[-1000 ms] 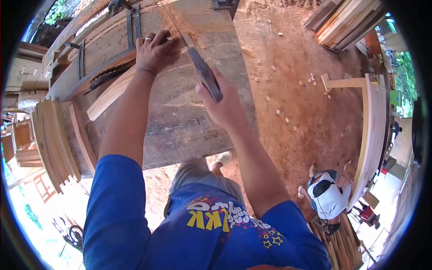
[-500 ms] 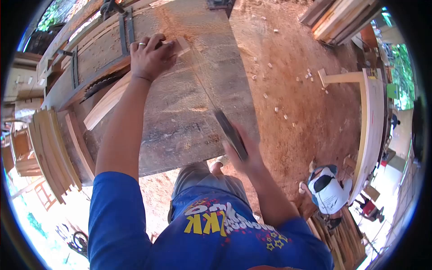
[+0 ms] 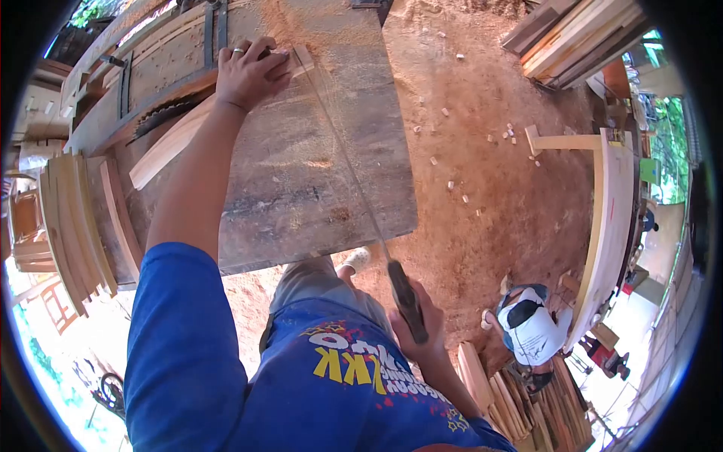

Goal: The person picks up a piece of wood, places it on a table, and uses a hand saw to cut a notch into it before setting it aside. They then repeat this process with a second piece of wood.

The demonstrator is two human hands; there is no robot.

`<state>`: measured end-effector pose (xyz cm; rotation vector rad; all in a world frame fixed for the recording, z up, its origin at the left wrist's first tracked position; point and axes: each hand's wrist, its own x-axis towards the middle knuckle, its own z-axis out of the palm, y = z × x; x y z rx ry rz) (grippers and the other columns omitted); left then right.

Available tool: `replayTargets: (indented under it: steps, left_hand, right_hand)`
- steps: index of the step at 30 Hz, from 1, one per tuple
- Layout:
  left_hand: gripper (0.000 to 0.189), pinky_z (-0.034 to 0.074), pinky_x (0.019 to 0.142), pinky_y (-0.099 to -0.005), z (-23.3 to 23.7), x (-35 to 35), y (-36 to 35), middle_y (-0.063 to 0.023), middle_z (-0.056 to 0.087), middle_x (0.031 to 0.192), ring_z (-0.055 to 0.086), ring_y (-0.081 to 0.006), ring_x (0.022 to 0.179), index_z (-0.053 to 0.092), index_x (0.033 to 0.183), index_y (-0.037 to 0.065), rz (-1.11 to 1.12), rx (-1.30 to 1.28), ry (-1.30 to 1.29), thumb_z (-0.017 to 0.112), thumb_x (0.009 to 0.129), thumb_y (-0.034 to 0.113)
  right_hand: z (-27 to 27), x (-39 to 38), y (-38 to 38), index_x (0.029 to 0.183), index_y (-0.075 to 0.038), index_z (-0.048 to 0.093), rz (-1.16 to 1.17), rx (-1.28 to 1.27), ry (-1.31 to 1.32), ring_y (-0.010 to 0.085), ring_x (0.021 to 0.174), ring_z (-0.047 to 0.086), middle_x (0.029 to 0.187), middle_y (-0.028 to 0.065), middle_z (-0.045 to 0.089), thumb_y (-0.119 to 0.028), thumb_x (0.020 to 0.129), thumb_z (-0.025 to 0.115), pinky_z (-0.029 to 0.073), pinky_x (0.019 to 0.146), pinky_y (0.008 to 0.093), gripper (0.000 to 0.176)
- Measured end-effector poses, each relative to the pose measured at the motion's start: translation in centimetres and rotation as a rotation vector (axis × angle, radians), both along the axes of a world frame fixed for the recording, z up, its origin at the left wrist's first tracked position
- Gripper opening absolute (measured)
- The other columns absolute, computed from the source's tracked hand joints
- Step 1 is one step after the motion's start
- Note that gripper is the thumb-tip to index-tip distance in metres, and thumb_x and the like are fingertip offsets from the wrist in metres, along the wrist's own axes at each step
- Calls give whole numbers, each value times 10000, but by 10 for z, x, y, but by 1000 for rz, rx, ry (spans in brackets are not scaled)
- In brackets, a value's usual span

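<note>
My right hand (image 3: 423, 320) is wrapped round the dark handle of a handsaw (image 3: 343, 151), low on the right beside my shirt. The saw's long thin blade runs up and away over the workbench (image 3: 301, 218). Its far end lies against the end of a pale wood piece (image 3: 303, 62). My left hand (image 3: 252, 73), with a ring on one finger, has its fingers curled over that wood near the blade. My forearm and hand hide part of the piece. Sawdust (image 3: 320, 45) is scattered around the cut end.
A toothed circular blade (image 3: 162, 117) shows at the bench's left. Wooden strips (image 3: 68, 226) are stacked at the left edge. Small wood offcuts (image 3: 450, 184) dot the earthen floor. At right, a person in a white shirt (image 3: 535, 331) is by a long pale beam (image 3: 608, 218).
My right hand has drawn the saw back toward my body, so more blade shows. My left hand stays on the wood. The view has shifted slightly.
</note>
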<state>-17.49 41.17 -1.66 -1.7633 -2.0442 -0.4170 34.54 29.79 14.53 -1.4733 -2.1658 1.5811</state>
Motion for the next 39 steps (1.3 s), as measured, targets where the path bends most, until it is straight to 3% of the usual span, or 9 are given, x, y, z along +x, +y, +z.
replayTargets:
  steps: [7, 11, 18, 20, 23, 27, 29, 32, 39]
  left_hand:
    - [322, 449, 932, -483, 7, 6, 3, 100, 667, 1230, 662, -216, 1120, 810, 1074, 349, 29, -50, -33, 862, 771, 447]
    - [404, 457, 888, -466, 8, 5, 3, 111, 660, 1218, 666, -211, 1105, 787, 1136, 379, 2, 10, 1, 871, 741, 389]
    - [369, 428, 978, -473, -1, 3, 3, 113, 664, 1260, 640, -205, 1180, 831, 1130, 359, 48, -26, -51, 852, 784, 488]
    - [357, 434, 971, -475, 2, 3, 1, 108, 655, 1253, 639, -208, 1183, 819, 1127, 344, 48, -35, -32, 855, 793, 467]
    - [345, 436, 967, -478, -2, 3, 0, 103, 650, 1254, 640, -213, 1178, 810, 1118, 335, 22, -31, -38, 854, 798, 457]
    - [360, 446, 943, -459, 8, 0, 1, 104, 649, 1227, 649, -197, 1136, 812, 1115, 334, 22, -43, -22, 879, 778, 442]
    - [402, 448, 936, -447, 6, 4, 2, 106, 651, 1231, 650, -181, 1125, 813, 1139, 341, 18, -31, -18, 895, 761, 451]
    - [406, 434, 954, -472, 6, 4, 2, 104, 662, 1261, 648, -202, 1140, 829, 1148, 347, 27, -47, -28, 867, 774, 503]
    - [373, 438, 957, -473, 3, 7, 2, 94, 656, 1250, 647, -202, 1140, 829, 1129, 345, 42, -31, -26, 857, 784, 481]
  right_hand:
    - [-107, -129, 98, 1496, -73, 557, 31, 199, 324, 345, 764, 761, 978, 202, 748, -169, 989, 734, 601, 758, 422, 545]
    - [-81, -245, 155, 1477, -39, 563, 26, 115, 329, 391, 832, 752, 933, 225, 726, -261, 1002, 723, 572, 752, 475, 547]
    - [-94, -107, 67, 1520, -15, 526, -10, 169, 316, 360, 830, 786, 930, 178, 762, -265, 1007, 739, 602, 811, 427, 609]
    - [-35, -49, 32, 1529, -15, 523, -90, -137, 163, 354, 980, 808, 1074, 196, 785, -220, 994, 749, 614, 886, 404, 617]
    - [-14, 10, 4, 1519, -29, 552, -52, -37, 32, 139, 875, 684, 990, 62, 723, -226, 953, 763, 557, 800, 320, 636]
    - [-41, -42, 43, 1518, -61, 545, 44, -12, -48, 299, 1032, 798, 1134, 188, 778, -181, 997, 737, 612, 861, 391, 569]
    - [-111, -110, 81, 1522, -85, 543, 7, 112, 384, 285, 944, 773, 1064, 172, 750, -179, 993, 745, 599, 816, 395, 574]
    - [-102, -201, 135, 1495, -60, 550, 25, 52, 362, 254, 754, 713, 885, 147, 697, -235, 1000, 756, 555, 712, 402, 564]
    - [-71, -147, 98, 1504, -32, 546, 20, 140, 333, 270, 738, 732, 827, 137, 713, -252, 1002, 752, 569, 731, 390, 586]
